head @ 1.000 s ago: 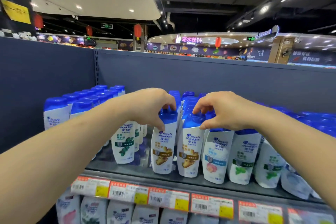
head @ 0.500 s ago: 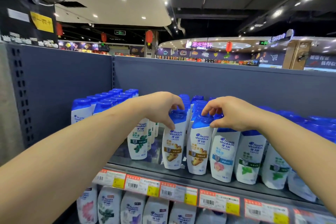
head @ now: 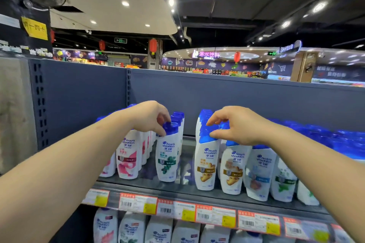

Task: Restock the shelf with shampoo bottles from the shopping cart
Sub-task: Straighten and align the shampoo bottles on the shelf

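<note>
White shampoo bottles with blue caps stand in rows on the upper shelf [head: 185, 185]. My left hand [head: 150, 118] grips the blue cap of the front green-label bottle [head: 166, 161]. My right hand [head: 235, 124] pinches the cap of the front yellow-label bottle [head: 206, 165] between thumb and forefinger. A bare gap of shelf lies between these two bottles. The shopping cart is out of sight.
Pink-label bottles [head: 128, 161] stand left of my left hand, and more rows run off to the right [head: 258, 169]. Price tags [head: 197, 211] line the shelf edge, with more bottles [head: 130, 229] on the shelf below. A grey back panel [head: 237, 100] rises behind.
Both hands have shifted left along the front row. The left went from a yellow-label cap to the green-label cap, the right to the first yellow-label bottle. The view swung left.
</note>
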{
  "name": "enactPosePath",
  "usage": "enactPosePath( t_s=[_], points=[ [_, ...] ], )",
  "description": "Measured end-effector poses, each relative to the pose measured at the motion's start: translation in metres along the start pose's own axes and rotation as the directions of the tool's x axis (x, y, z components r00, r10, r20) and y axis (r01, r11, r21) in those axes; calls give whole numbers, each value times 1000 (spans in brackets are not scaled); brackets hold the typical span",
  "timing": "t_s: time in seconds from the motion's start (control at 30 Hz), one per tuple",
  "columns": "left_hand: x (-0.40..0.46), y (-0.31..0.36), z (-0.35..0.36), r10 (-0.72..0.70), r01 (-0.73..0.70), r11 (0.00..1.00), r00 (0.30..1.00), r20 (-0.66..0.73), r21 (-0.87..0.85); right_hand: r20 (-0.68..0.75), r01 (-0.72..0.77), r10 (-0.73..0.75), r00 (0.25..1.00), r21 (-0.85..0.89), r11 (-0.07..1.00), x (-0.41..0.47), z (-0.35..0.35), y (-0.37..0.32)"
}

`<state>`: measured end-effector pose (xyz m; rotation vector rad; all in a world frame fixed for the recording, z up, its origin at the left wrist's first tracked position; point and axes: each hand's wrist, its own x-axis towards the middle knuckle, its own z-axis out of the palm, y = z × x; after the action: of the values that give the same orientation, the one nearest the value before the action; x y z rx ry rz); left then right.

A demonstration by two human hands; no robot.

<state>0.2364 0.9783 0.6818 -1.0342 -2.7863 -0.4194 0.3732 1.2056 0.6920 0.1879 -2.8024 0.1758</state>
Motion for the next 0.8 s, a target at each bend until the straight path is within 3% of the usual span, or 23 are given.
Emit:
enactPosePath(
  t_s=[0.43,0.8],
  points=[
    [8,-11,-8,108,-106,993,992,57,-48,-16,-199,199,980,-18,980,-5,13,-21],
    [4,-14,-11,95,-89,992,993,68,-88,-130,-244,242,961,4,970,-19,11,-14]
  ],
)
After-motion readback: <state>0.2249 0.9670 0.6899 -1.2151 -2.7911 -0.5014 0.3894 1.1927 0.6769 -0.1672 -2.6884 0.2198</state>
